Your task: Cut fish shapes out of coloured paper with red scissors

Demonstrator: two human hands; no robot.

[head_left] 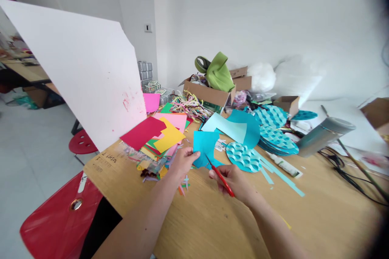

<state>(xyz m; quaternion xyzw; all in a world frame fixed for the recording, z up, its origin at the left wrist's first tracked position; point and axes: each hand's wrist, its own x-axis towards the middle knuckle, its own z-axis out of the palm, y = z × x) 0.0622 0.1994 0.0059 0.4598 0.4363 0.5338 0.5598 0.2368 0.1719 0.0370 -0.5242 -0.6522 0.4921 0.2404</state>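
Bare wooden table (206, 218) between the forearms (147, 212) leaves a hand room to pass, until red-handled scissors (223, 181) and blue paper (204, 141) bar the way. Coloured sheets (142, 132) block the left; a glue tube (285, 164) and grey tumbler (323, 137), the right; a cardboard box (205, 91), the back.

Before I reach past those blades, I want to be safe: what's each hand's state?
Left hand: closed, pinching the blue paper.
Right hand: closed, holding the red-handled scissors.

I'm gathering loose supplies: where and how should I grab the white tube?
Probably pinch the white tube across its middle, from above and the picture's right: its long, slim body lies flat, with pale strips close on the left and blue discs behind.
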